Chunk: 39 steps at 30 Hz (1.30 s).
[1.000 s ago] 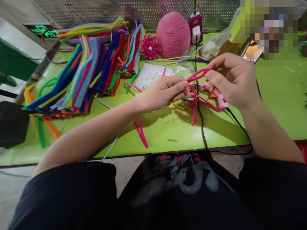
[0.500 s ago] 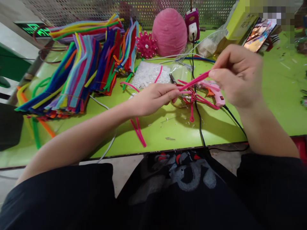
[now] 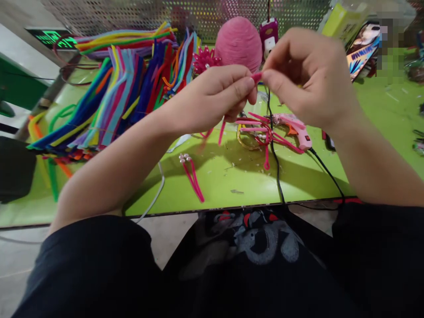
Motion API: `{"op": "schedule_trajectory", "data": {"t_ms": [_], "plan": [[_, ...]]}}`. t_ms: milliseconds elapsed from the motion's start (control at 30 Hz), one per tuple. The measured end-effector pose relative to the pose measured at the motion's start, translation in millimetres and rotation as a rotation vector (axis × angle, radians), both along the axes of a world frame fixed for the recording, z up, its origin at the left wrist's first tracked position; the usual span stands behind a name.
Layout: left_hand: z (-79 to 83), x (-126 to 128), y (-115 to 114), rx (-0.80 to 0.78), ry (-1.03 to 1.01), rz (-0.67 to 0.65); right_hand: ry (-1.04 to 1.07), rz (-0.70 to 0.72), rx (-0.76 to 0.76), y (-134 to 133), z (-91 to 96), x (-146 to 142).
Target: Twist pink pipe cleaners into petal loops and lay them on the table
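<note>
My left hand (image 3: pixel 212 99) and my right hand (image 3: pixel 306 75) are raised above the green table (image 3: pixel 232 181), fingertips nearly touching. Both pinch the same pink pipe cleaner (image 3: pixel 221 131); its bent top shows between the thumbs and its ends hang below my left hand. Under the hands lies a bundle of shaped pink pipe cleaners (image 3: pixel 261 132) beside a pink glue gun (image 3: pixel 294 128). A folded pink pipe cleaner with beads (image 3: pixel 192 176) lies nearer the table edge.
Piles of coloured pipe cleaners (image 3: pixel 112 97) fill the left of the table. A pink ball (image 3: pixel 238 42), a pink flower (image 3: pixel 205 59) and a charger (image 3: pixel 270 33) stand at the back. A black cable (image 3: pixel 276 176) runs over the front edge.
Both hands have risen and come together, lifting the pink pipe cleaner off the table area. The stretched length between the hands is now folded into a short pinch.
</note>
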State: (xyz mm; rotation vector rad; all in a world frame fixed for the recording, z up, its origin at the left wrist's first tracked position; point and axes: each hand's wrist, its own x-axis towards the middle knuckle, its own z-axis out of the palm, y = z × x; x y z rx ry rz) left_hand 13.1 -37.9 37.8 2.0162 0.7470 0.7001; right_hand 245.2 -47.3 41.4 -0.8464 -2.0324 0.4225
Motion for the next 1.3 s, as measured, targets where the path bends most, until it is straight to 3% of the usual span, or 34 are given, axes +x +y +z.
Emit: {"op": "schedule_trajectory", "data": {"t_ms": [67,100,200,267,367,467,533,667,767,867,933,1033,1167,1300], "plan": [[-5.9,1,3,0.039,-0.001,0.055,0.001,-0.122,-0.081,11,-9.3,6],[-7.9,0,5,0.023,-0.017,0.080,-0.104,-0.211,-0.148,17,-16.4,9],[-9.5,-1,12,-0.119,-0.137,0.202,-0.652,-0.358,-0.345,28,-40.9,10],[-7.7,-1,15,-0.186,-0.176,0.305,-0.850,-0.312,-0.300,27,-53.1,4],[-2.7,-1,17,-0.255,-0.206,0.403,-0.963,-0.233,-0.140,14,-57.9,-7],[2.5,-5,20,-0.297,-0.183,0.415,-1.069,-0.243,-0.143,-3,-53.5,-16],[2.4,-8,22,-0.238,-0.082,0.401,-1.109,-0.273,-0.175,-13,-52.7,-20],[-12.9,-11,31,0.179,0.394,0.299,-1.112,-0.267,-0.201,-35,-56.0,-25],[-32.6,-10,39,0.318,0.713,0.120,-1.069,-0.273,-0.220,-51,-50.1,-19],[-50.5,-5,38,0.352,0.780,-0.003,-0.898,-0.455,-0.252,-56,-36.5,-1],[-59.3,-1,32,0.355,0.765,-0.156,-0.758,-0.601,-0.247,-49,-30.2,12],[-64.9,4,19,0.392,0.763,-0.321,-0.654,-0.580,-0.242,-30,-32.0,22],[-47.5,-5,2,0.460,0.841,-0.274,-0.599,-0.374,-0.321,-12,-45.8,16],[-8.5,-30,-12,0.538,0.886,-0.038,-0.440,-0.259,-0.357,-12,-47.4,6]]}}
